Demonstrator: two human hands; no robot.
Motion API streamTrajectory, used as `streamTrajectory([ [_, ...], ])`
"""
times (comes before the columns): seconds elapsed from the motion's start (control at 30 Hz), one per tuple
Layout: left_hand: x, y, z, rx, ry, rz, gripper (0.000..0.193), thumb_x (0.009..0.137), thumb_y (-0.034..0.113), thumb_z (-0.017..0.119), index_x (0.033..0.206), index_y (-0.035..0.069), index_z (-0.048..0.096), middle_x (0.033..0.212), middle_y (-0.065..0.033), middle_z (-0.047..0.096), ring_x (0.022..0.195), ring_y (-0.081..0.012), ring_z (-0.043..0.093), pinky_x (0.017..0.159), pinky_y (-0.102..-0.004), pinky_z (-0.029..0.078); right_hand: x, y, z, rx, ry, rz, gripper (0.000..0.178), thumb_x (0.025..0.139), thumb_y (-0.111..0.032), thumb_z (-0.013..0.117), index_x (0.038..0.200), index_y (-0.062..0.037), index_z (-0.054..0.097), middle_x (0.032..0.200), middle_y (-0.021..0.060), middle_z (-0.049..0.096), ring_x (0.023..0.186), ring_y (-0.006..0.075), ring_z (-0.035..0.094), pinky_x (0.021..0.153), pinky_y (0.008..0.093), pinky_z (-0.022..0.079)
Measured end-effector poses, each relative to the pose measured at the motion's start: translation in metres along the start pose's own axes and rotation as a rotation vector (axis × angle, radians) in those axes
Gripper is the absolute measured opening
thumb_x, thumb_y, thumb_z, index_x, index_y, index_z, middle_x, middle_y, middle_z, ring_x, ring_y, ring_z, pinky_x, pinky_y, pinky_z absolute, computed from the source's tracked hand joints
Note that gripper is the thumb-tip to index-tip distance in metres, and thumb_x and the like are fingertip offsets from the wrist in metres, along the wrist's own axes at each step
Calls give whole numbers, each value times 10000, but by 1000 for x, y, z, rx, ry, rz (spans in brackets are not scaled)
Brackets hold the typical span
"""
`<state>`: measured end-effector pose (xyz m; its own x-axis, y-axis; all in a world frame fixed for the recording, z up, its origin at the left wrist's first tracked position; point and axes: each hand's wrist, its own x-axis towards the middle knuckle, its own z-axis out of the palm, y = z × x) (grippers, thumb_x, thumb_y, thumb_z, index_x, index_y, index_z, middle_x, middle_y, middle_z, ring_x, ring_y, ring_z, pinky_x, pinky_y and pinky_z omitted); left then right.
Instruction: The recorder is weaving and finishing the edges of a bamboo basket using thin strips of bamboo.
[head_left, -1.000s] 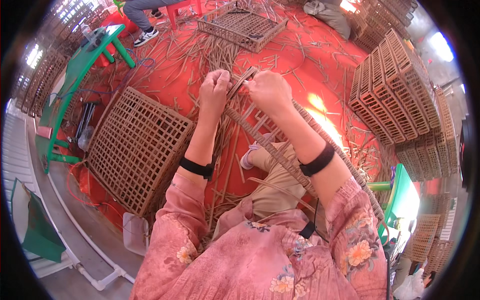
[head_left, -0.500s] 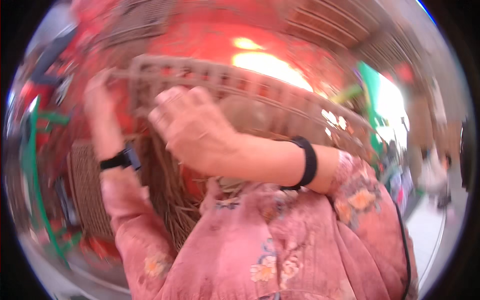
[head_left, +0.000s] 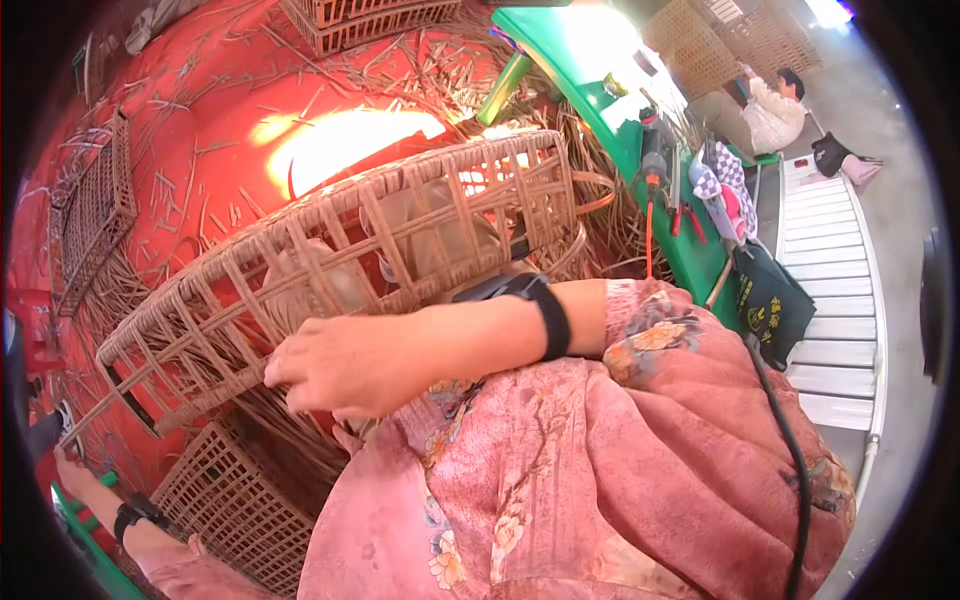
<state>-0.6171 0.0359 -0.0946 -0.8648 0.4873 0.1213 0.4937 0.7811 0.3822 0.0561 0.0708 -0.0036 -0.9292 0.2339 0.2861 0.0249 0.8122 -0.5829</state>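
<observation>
A brown woven basket frame [head_left: 340, 235] with open lattice sides lies tilted before me. At far left, my left hand [head_left: 75, 472] is closed round a thin weaving strip [head_left: 95, 412] drawn taut from the basket's left corner. My right hand [head_left: 335, 365] is at the near lower rim, back upward, with its fingers curled at the rim; the fingertips are partly hidden. Behind the lattice show pale rounded shapes [head_left: 415, 232] whose kind I cannot make out.
Loose strips [head_left: 175, 185] litter the red floor covering [head_left: 220, 95]. More woven pieces stand at left [head_left: 95, 215], lower left [head_left: 235, 500] and top [head_left: 370, 22]. Right: a green table [head_left: 690, 240] with tools, a dark bag [head_left: 770, 300], a white slatted bench [head_left: 830, 290] and a seated person [head_left: 775, 110].
My left hand has moved outward and down to the far left, with the strip stretched behind it. My right hand has come lower. The view has shifted and the basket now slants down to the left.
</observation>
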Motion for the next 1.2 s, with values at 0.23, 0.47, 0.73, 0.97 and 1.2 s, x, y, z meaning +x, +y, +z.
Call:
streamTrajectory([
  [0.23,1,24,-25,-68,176,-355,571,964,428,707,1254,-64,711,1288,-221,714,1193,-347,679,1024,-480,522,-90,-9,-87,-274,375,283,130,937,-154,715,1040,-75,724,1095,87,709,1071,263,678,898,380,573],
  [0.47,-264,214,-46,-591,339,615,309,1044,238,668,1192,-22,745,1153,-165,758,1068,-259,719,991,-378,549,-177,-17,-115,-546,551,725,216,844,-87,800,1038,-44,717,1052,107,709,1016,312,685,881,409,552],
  [0.73,-539,364,-29,-725,-196,1188,155,885,64,764,1038,68,745,1040,-85,684,995,-275,645,886,-414,494,-199,-3,-99,-631,482,660,293,792,-113,802,1064,-76,699,1082,65,670,1057,284,624,949,426,504],
  [0.97,-556,367,-19,-469,-176,1330,275,870,101,763,1139,74,719,1113,-88,628,1033,-301,615,896,-446,464,-203,-2,-101,-565,454,597,250,790,-121,783,1022,-86,697,963,50,646,965,272,597,895,421,479],
  [1.2,-561,376,-22,-319,-116,1280,383,882,164,764,1248,77,694,1205,-92,619,1106,-295,601,964,-456,438,-190,7,-102,-613,471,586,407,794,-168,810,1175,-79,695,1039,83,632,1008,291,598,900,438,474],
])
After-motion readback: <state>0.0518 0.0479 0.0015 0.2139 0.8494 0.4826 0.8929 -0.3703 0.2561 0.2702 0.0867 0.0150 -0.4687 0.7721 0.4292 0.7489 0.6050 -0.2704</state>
